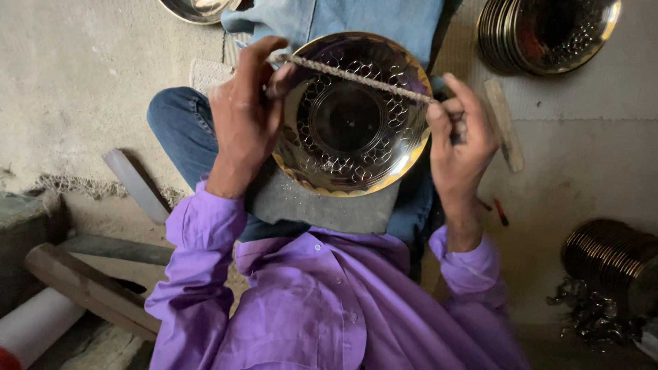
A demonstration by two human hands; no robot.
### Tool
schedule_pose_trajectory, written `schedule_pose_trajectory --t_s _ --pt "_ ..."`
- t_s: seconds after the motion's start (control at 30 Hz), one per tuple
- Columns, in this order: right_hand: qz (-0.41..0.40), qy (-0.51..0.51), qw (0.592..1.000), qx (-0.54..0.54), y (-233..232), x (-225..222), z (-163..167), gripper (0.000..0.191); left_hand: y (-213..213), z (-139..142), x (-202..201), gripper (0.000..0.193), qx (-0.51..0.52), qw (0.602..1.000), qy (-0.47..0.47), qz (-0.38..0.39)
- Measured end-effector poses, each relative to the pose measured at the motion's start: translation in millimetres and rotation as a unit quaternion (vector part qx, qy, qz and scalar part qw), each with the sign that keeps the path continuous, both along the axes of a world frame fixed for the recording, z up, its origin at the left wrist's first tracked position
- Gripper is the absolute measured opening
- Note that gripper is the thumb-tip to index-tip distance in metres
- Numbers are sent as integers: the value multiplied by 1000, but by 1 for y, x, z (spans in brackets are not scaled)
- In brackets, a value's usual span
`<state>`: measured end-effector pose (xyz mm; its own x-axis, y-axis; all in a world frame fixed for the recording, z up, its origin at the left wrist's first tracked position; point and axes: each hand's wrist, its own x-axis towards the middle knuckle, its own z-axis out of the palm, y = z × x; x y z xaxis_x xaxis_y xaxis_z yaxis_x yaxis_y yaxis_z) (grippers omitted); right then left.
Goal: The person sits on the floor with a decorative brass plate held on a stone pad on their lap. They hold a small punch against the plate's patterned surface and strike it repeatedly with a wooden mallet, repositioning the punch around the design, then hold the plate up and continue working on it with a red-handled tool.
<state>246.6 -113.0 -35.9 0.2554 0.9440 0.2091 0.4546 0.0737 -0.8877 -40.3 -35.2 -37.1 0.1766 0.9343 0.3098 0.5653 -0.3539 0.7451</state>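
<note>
Both hands, left hand [243,113] at nine o'clock, right hand [460,133] at three, pinch a twisted cord [360,79] taut across a shiny, circle-embossed brass bowl [349,161]

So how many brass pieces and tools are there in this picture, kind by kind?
Patterned brass bowl: 1
Stacks of brass dishes: 2
Lone brass dish at the top edge: 1
Rough rod, gripped by left hand and right hand: 1
Flat sticks on the floor: 2
Total: 7
</note>
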Motion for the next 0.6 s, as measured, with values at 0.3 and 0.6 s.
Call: schedule_pose_trajectory --t_s 0.3,0.6 --pt "-28 -70 997 -15 5 4 -29 31 10 4 2 27 20 999 6 -33" --pt "26 7 998 65 92 19 25 24 66 11 6 15 130 989 67 -26"
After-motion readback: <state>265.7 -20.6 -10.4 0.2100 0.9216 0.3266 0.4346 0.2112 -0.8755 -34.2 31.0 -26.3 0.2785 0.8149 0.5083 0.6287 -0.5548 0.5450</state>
